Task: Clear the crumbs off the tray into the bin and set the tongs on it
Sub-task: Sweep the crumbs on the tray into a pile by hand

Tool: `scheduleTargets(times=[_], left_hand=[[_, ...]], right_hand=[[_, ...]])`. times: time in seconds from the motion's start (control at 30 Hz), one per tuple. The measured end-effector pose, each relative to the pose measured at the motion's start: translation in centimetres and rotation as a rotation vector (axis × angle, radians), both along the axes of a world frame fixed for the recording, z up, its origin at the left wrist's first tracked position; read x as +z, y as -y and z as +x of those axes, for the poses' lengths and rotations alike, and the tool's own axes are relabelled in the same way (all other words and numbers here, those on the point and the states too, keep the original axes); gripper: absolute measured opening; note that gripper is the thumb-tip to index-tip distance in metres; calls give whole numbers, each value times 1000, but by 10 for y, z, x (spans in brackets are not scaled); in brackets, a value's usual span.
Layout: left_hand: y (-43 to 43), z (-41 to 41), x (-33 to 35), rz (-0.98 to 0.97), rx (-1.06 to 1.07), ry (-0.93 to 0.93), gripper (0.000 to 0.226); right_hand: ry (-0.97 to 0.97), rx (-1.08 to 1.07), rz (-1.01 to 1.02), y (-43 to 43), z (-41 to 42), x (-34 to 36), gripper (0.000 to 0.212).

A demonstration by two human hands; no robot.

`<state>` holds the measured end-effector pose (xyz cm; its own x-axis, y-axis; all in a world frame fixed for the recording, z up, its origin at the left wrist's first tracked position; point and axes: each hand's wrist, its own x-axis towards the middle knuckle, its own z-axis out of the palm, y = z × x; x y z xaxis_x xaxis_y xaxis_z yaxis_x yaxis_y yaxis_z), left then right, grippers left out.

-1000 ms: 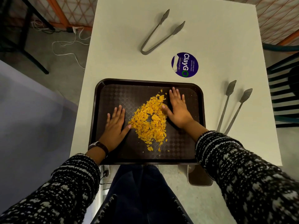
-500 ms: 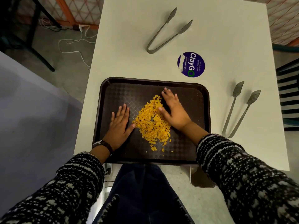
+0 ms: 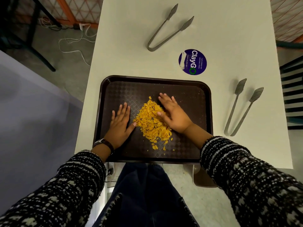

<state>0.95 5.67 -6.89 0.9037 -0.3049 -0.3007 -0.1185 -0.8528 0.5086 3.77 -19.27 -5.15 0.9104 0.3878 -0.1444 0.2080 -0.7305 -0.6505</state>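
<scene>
Both hands lay flat on the tray, which sat at the near edge of the white surface. The left hand rested palm down just left of the crumbs, its thumb touching the pile's edge. The right hand pressed against the pile's right side. Neither grip held anything; the fingers of both were straight.

The crumbs formed one orange heap at the tray's centre, with a few strays toward the near rim. One pair of tongs lay beyond the tray and a second pair to its right, both apart from it. No bin could be identified with certainty.

Assessment: the step in hand appeared to be gathering the crumbs. Done well, it calls for the hand edges set firmly against the tray floor, since the textured pattern would likely trap small flakes. The strays need sweeping inward, and the heap should be compact and clear of the rim before the tray is lifted.
</scene>
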Motion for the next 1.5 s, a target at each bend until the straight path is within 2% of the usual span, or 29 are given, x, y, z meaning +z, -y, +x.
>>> scheduleTargets(times=[0.1,0.27,0.4,0.5,0.6,0.67,0.73,0.87,1.03,1.23,1.4,1.5], left_hand=[[0,0,1,3,1,-5,90],[0,0,0,21,-5,0,89],[-1,0,0,19,-5,0,89],[-1,-1,1,-4,1,2,88],[0,-2,5,-69,37,1,85],[2,-2,7,-126,78,-1,83],[4,-2,8,-152,106,-3,77],[16,6,6,-139,110,12,68],[48,23,6,-113,95,45,64],[89,9,14,-240,-29,-11,65],[86,-9,37,-448,197,-169,58],[66,-15,40,-455,285,-171,57]], right_hand=[[-34,-57,-51,-1,19,-2,73],[-82,54,-115,-26,31,-1,72],[-160,122,42,-35,13,8,59],[-108,-53,157,-27,-7,17,50],[-33,-429,213,-14,-40,17,50],[-64,-620,198,-7,-71,14,53],[-117,-723,141,-6,-103,11,60],[-163,-731,24,-8,-152,8,72],[-167,-636,-130,-10,-162,5,83],[-154,-656,-200,-15,-160,3,86],[-192,-799,-225,-25,-148,3,83],[-188,-851,-203,-42,-132,0,85]])
